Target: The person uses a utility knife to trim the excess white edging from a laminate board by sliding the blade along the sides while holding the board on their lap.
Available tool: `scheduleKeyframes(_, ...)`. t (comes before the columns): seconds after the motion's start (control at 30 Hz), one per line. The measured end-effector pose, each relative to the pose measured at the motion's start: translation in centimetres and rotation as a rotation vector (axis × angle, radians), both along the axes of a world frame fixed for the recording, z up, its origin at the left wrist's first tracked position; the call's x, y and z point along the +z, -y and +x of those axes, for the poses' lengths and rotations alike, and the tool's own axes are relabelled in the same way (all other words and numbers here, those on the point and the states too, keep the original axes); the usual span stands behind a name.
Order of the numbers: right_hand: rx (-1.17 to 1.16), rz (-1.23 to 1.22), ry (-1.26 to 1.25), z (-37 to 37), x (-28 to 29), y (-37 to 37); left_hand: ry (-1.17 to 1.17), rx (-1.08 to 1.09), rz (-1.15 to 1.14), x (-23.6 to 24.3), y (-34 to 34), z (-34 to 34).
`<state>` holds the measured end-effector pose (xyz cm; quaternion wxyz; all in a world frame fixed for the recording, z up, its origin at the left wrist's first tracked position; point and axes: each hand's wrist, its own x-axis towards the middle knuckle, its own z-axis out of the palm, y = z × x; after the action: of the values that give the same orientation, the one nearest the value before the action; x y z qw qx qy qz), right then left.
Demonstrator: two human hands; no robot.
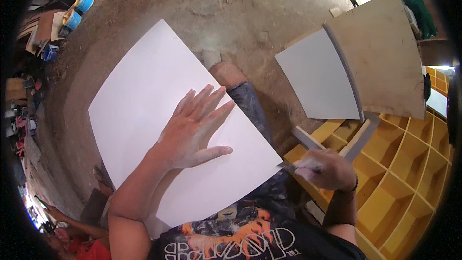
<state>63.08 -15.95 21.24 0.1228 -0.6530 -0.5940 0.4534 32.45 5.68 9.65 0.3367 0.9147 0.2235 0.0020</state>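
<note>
Right now the white sheet (144,96) lies across my lap, one corner pointing away over my knee (230,73), and my left hand (195,127) presses flat on it, fingers spread apart, pinning it down. My right hand (321,167) is closed around a small blade-like tool (287,166) whose tip meets the sheet's right-hand corner, so I judge I am trimming or scraping that edge. The next stroke calls for steady pressure from the flat palm and a shallow angle along the edge. Beyond sit a yellow compartmented shelf unit (404,163), a grey-faced panel (317,79) and the dirt floor (240,5).
</note>
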Motion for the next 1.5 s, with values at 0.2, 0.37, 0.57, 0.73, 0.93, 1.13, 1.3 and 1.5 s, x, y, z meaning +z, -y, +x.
scheduleKeyframes(0.2,-0.03,0.037,0.009,0.0,-0.5,0.1,0.027,-0.013,0.005,-0.1,0.0,0.0)
scheduleKeyframes(0.37,0.115,0.072,-0.148,-1.9,-0.7,-0.9,0.03,-0.028,0.002,-0.2,0.1,-0.2)
scheduleKeyframes(0.57,0.041,-0.106,-0.058,-2.1,-1.1,-0.6,0.017,-0.037,0.005,-0.1,0.1,-0.2)
scheduleKeyframes(0.73,-0.082,-0.042,0.032,-0.7,-0.4,-0.1,0.017,-0.03,-0.003,-0.1,0.1,-0.5)
scheduleKeyframes(0.93,0.149,0.001,-0.158,-2.1,-1.6,-0.3,0.047,-0.043,0.013,-0.1,0.0,-0.5)
scheduleKeyframes(1.13,0.046,-0.051,-0.101,-3.4,-0.8,-0.8,0.026,-0.061,0.036,-0.3,0.1,-0.2)
scheduleKeyframes(1.3,0.07,-0.039,0.028,-2.4,-0.5,-0.3,0.046,-0.055,0.046,-0.2,0.1,-0.5)
scheduleKeyframes(1.5,0.14,-0.023,-0.11,-2.5,-1.0,-0.6,0.046,-0.082,0.038,-0.4,0.1,-0.5)
